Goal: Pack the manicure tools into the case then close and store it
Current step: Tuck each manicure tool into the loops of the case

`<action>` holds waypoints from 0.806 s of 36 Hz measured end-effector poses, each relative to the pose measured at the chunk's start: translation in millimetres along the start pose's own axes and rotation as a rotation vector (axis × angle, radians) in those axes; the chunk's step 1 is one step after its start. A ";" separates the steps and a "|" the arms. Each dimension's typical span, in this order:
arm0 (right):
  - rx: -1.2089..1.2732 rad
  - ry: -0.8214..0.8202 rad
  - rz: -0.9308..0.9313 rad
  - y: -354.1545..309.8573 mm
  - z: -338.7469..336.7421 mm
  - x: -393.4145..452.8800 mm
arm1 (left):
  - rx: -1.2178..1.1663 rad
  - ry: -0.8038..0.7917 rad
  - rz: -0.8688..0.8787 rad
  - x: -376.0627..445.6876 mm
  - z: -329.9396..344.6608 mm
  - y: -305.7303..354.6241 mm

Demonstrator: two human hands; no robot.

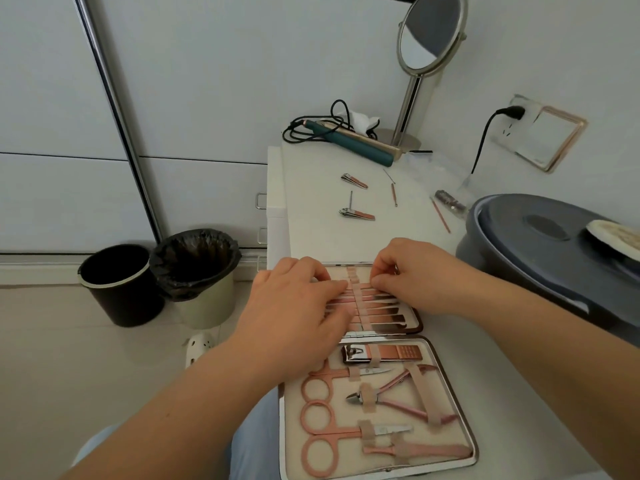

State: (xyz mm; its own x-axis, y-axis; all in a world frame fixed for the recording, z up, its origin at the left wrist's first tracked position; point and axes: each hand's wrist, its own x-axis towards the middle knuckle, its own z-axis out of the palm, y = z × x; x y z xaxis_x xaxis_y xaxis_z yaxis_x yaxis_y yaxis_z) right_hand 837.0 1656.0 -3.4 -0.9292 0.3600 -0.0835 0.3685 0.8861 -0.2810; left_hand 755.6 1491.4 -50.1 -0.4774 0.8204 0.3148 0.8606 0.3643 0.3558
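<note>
While the open case (pixel 446 403) lies at the near edge of the white table (pixel 311 209), its far half is pressed by the flat left hand (pixel 294 306); a slim tool is pinched there by the right hand (pixel 412 271). Two clippers (pixel 356 214) are seen beyond on bare tabletop.

One open case (pixel 446 386) is lying near, holding two pairs of scissors (pixel 332 379), one large clipper (pixel 384 353), one nipper (pixel 398 398) and a row of slim tools too overlapped to count. Farther off, two small clippers (pixel 354 180) and three thin loose tools (pixel 393 195) are lying. Two bins (pixel 121 284) are standing on the left; one mirror (pixel 427 32) is standing far right.
</note>
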 end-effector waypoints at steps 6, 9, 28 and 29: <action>0.020 0.006 -0.013 2.2 -0.4 -1.2 | 0.010 0.012 0.017 0.6 -0.4 0.2; 0.041 0.020 -0.022 3.6 0.2 -2.0 | 0.011 0.013 0.005 1.1 -1.8 1.4; 0.038 0.041 -0.090 3.6 3.3 -1.4 | -0.028 0.123 -0.026 -3.2 -2.0 6.7; 0.048 0.041 -0.089 4.4 3.8 -1.4 | -0.030 0.124 -0.030 -3.3 -1.8 6.6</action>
State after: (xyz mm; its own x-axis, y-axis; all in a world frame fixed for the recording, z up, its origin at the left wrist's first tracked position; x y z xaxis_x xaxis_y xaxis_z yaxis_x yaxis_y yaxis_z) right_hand 839.8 1658.3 -8.2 -0.9558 0.2933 -0.0176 0.2824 0.9004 -0.3310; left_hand 762.4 1490.3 -47.2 -0.5226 0.7477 0.4097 0.8409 0.3730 0.3921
